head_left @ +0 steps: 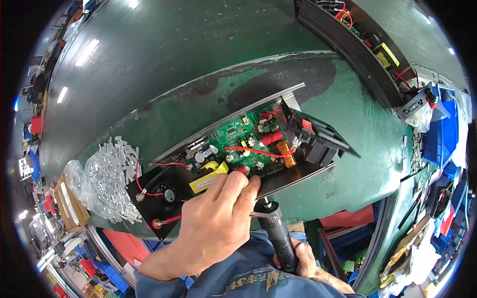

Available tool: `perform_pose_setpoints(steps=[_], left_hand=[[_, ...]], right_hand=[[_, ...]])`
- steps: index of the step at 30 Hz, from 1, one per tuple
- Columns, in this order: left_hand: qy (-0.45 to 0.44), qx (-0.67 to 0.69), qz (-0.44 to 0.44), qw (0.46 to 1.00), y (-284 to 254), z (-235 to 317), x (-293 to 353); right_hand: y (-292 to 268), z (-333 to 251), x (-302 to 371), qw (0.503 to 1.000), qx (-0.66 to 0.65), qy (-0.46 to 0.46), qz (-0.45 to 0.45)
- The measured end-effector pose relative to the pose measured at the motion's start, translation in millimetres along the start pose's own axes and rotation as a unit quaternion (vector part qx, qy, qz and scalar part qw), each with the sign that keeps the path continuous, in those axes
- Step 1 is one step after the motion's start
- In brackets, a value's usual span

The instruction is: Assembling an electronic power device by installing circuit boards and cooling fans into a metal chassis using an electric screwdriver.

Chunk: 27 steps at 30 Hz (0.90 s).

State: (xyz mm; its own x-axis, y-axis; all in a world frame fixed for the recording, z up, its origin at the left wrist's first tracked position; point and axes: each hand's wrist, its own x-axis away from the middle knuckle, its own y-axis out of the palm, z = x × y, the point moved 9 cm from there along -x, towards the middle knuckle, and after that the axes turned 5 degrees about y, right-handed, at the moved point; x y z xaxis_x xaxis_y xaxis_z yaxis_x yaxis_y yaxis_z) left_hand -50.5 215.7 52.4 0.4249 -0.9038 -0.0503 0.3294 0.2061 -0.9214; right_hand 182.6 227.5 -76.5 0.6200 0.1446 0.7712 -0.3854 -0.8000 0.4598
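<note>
A green circuit board [231, 134] with coils, red wires and a yellow transformer [208, 177] sits in an open metal housing [308, 175]. My left hand [213, 223] is closed over the near wall of this housing, fingertips reaching inside beside the transformer; its thumb lies near the screwdriver's tip. My right hand [304, 257] is wrapped around a black electric screwdriver [279, 236], tilted, its bit pointing at the near wall's outer face. Whether the bit touches a screw is hidden. At the left end, a black end plate [149, 191] with a fan lies folded out; a black end panel [323, 139] leans at the right end.
A heap of small silvery metal pieces [115, 174] lies on the green bench at left, by a cardboard box [69, 206]. Another black finned housing [353, 52] stands at the far right. Blue bins [441, 131] line the right side.
</note>
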Motion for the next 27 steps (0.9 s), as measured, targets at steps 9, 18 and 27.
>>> perform_pose_setpoints(steps=[9, 18, 27], left_hand=[[0.041, 0.022, 0.024, 0.999, -3, 2, -4], [0.026, -0.007, 0.156, 0.987, -28, 13, 19], [-0.295, 0.0, 0.308, 0.905, -85, -82, 168]], right_hand=[[11, 20, -3, 0.953, -0.21, 0.131, -0.174], [-83, -6, 48, 0.973, -0.03, -0.206, 0.095], [-106, -142, 99, 0.753, 0.351, -0.201, 0.519]])
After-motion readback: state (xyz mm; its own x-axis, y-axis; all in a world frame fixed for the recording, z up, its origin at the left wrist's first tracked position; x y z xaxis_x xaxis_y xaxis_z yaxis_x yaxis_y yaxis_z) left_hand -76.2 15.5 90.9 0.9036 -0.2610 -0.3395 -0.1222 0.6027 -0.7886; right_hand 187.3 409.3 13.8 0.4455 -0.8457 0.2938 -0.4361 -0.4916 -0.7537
